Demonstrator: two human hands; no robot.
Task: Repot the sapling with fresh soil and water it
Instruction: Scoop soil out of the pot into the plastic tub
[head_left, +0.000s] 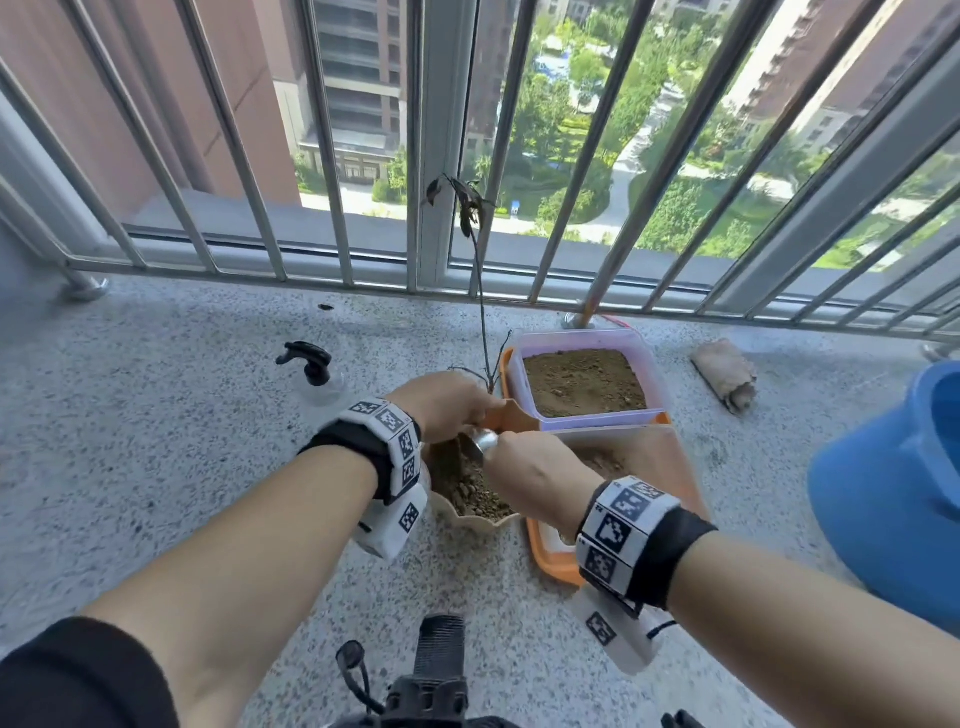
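A thin sapling (483, 312) with a few dark, drooping leaves rises from a cream scalloped pot (470, 512) holding brown soil. My left hand (444, 405) is closed around the base of the stem, keeping it upright. My right hand (524, 475) grips a metal spoon (483, 441) whose bowl sits just above the soil in the pot. A clear tub of fresh soil (584, 382) stands right behind the pot, on an orange tray (550, 564). A clear spray bottle with a black trigger head (309, 361) lies on the floor to the left.
A blue plastic bucket (893, 499) stands at the right. A rolled cloth (724, 374) lies near the metal railing (332, 156) along the balcony edge. A second clear tub (639, 452) sits under my right hand. A dark device (436, 660) is at the bottom centre.
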